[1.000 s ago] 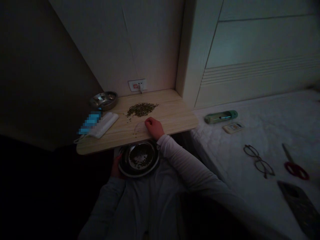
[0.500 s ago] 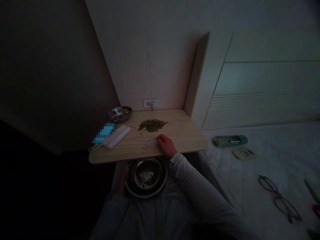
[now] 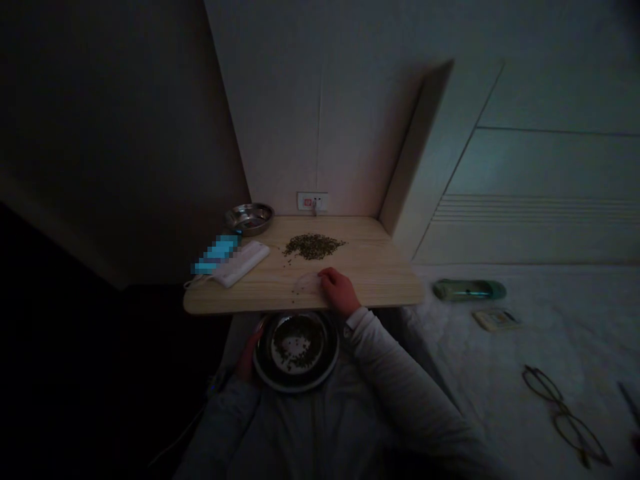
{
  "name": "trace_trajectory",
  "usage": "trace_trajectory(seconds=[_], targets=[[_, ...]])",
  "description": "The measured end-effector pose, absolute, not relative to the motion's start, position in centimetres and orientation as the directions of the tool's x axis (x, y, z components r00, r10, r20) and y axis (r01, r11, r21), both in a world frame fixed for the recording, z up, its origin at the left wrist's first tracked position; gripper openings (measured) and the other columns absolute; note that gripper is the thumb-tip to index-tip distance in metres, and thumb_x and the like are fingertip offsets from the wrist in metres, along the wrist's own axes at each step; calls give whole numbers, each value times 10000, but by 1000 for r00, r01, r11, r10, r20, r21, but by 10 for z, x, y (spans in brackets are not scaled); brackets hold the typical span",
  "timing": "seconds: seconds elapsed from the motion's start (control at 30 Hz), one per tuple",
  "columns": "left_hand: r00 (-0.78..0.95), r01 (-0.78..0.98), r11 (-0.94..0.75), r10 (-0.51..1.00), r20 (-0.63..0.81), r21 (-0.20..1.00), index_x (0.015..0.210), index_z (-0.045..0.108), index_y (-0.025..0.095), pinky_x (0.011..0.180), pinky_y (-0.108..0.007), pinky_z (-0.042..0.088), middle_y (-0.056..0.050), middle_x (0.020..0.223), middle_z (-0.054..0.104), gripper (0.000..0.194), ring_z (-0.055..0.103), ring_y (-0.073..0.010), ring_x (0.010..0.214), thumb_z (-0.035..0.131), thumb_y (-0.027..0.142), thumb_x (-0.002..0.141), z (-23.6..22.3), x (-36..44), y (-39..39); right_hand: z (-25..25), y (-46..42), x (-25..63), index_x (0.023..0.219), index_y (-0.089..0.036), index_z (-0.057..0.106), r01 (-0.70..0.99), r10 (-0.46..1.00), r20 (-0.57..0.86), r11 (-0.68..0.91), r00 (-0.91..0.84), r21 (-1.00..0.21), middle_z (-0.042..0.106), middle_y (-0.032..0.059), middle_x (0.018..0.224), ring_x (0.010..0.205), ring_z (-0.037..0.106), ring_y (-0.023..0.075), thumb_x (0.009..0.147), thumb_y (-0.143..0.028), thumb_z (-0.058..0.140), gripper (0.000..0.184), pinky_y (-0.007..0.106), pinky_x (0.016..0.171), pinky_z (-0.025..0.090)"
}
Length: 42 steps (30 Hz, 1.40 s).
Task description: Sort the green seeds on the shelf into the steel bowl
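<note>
My left hand (image 3: 247, 360) grips the left rim of a round metal bowl (image 3: 327, 370) in my lap, just below the table's front edge. Small dark grains (image 3: 303, 360) lie scattered over the bowl's bottom. My right hand (image 3: 339, 292) is above the front part of the wooden table (image 3: 380, 280), with its fingers pinched together. A clear, thin piece (image 3: 306, 283) shows at the fingertips; its exact kind is hard to make out. Beyond it lies a pile of small greenish-brown grains (image 3: 314, 247), with a few loose grains near the front edge.
An empty-looking steel bowl (image 3: 250, 220) stands at the back left, near a blurred-out phone (image 3: 217, 255) and a white power strip (image 3: 243, 265). A wall socket (image 3: 313, 201) is behind. On the bed at right lie a green bottle (image 3: 469, 289), a small packet (image 3: 496, 319) and glasses (image 3: 563, 407).
The view has shifted, so the table and wall appear farther right. My right hand sits slightly nearer the table's front edge. My left hand keeps its hold on the bowl.
</note>
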<state>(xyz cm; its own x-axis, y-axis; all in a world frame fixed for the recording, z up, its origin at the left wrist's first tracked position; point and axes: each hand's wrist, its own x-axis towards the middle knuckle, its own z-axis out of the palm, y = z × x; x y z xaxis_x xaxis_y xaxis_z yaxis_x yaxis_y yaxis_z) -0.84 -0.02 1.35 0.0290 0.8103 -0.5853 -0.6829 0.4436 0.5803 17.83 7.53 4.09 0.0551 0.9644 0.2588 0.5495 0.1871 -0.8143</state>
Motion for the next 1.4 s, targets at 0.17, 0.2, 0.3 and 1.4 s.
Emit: trace_trajectory(seconds=[0.17, 0.2, 0.3, 1.4], targets=[[21, -677, 462, 790, -612, 573, 632, 626, 129, 818, -321, 376, -68, 570, 656, 227, 549, -227, 870, 421, 202, 699, 18, -6, 0, 42, 75, 177, 819, -178, 550, 597, 972, 234, 178, 18, -783, 560, 7, 684, 632, 477, 108, 694, -233, 362, 232, 220, 606, 356], [39, -675, 467, 795, -605, 571, 645, 628, 123, 816, -325, 377, -73, 594, 660, 228, 550, -230, 867, 420, 200, 699, 21, -5, -1, 42, 75, 177, 821, -179, 551, 605, 972, 233, 179, 12, -776, 561, 6, 683, 629, 475, 107, 696, -236, 361, 235, 219, 604, 354], [48, -663, 492, 780, -624, 564, 651, 628, 118, 803, -328, 389, -86, 640, 665, 249, 553, -232, 860, 398, 195, 708, 28, -3, -2, 42, 76, 176, 821, -182, 556, 611, 973, 232, 187, -5, -769, 562, 4, 688, 626, 472, 104, 698, -246, 363, 238, 218, 602, 351], [56, -652, 504, 777, -627, 566, 861, 603, 88, 788, -307, 397, -102, 654, 664, 295, 545, -224, 877, 378, 213, 718, 33, -2, -4, 44, 77, 174, 827, -195, 565, 632, 980, 198, 166, -21, -757, 589, 10, 779, 717, 504, 116, 693, -226, 374, 235, 231, 671, 372]])
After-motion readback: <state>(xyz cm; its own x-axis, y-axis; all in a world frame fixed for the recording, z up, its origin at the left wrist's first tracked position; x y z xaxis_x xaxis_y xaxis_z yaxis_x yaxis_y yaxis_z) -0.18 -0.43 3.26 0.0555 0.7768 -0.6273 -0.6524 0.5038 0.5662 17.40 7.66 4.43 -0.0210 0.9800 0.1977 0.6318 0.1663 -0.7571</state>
